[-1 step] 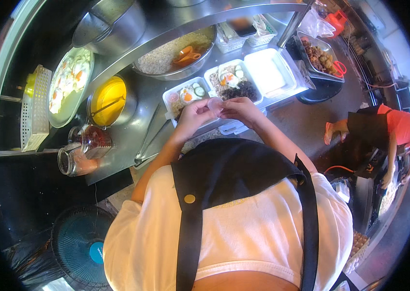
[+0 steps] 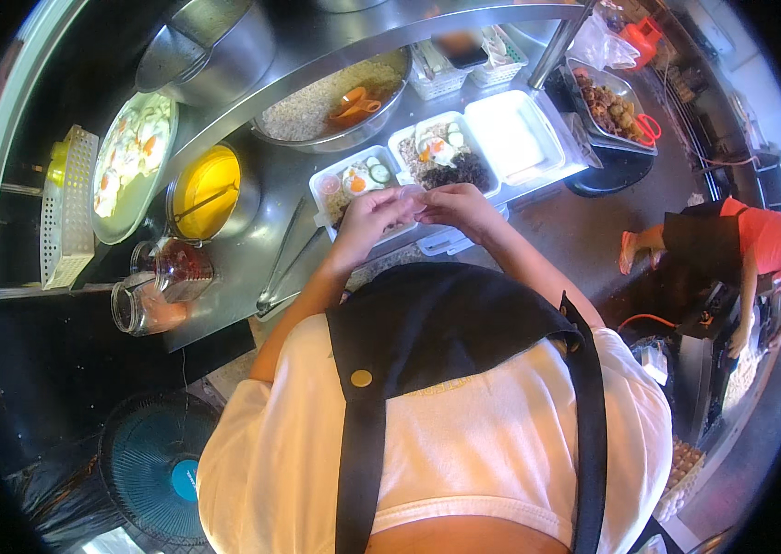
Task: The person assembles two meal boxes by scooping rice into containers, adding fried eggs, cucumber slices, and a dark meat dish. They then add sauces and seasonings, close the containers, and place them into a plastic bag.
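Observation:
A small clear round plastic sauce cup [image 2: 411, 196] is pinched between the fingertips of both hands, over the front edge of the meal boxes. My left hand [image 2: 374, 217] grips it from the left and my right hand [image 2: 461, 209] from the right, so much of it is hidden. Behind my left hand is a white meal box [image 2: 318, 220] with a fried egg [image 2: 359, 182], cucumber slices and a similar small pinkish cup [image 2: 330, 185]. Beside it a second, open-lidded box [image 2: 496, 181] holds rice, egg, cucumber and dark shredded food [image 2: 460, 171].
A big rice bowl [image 2: 317, 145] with orange scoops stands behind the boxes. At left are a yellow-filled pot [image 2: 241, 212], a plate of fried eggs [image 2: 106, 227], jars [image 2: 137, 319] and tongs [image 2: 282, 254]. A metal shelf [image 2: 317, 55] overhangs the counter. Another person [image 2: 750, 235] bends down at right.
The small cup has tilted between my fingers, and its round face shows less than before. The person at right has shifted slightly.

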`<state>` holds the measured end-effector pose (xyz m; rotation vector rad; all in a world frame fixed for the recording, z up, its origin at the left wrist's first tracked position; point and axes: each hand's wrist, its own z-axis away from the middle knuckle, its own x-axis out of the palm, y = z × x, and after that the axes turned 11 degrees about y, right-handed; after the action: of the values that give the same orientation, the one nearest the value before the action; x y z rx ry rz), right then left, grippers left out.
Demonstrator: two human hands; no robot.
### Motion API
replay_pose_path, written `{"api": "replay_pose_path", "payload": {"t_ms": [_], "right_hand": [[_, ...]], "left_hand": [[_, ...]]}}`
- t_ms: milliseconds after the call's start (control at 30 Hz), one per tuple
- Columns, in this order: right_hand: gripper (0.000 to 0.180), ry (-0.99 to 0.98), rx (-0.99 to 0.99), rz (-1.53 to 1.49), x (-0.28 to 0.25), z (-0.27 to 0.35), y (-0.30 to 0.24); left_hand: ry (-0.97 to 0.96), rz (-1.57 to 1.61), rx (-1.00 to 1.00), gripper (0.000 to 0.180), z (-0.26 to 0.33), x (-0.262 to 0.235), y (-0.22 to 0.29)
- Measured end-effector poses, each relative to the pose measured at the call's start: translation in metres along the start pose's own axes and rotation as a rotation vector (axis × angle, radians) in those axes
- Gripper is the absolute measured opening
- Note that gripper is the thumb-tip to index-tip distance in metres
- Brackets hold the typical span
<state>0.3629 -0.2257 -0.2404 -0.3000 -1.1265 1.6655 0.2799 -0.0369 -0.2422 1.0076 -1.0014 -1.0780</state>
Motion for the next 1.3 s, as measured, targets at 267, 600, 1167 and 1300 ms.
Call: {"api": "replay_pose_path", "payload": {"t_ms": [267,600,1167,1300], "right_hand": [[0.033,0.117,-0.191,0.214,-0.02,-0.026,-0.003],[0.047,1.135,-0.852,1.291,-0.161,-0.073,-0.05],[0.03,1.246,-0.712,0.728,-0.222,-0.051,-0.044],[0.027,1.154,-0.916,0.745,-0.183,-0.019,-0.071]], "left_hand": [[-0.004,0.048,-0.13,0.027,-0.048,0.009,0.002],[0.499,-1.05,0.539,0.02,-0.136,0.019,-0.043],[0.405,-1.383,0.304,0.024,-0.132,0.05,-0.002],[0.582,-1.599,1.228,0.039,-0.097,0.037,0.005]]}}
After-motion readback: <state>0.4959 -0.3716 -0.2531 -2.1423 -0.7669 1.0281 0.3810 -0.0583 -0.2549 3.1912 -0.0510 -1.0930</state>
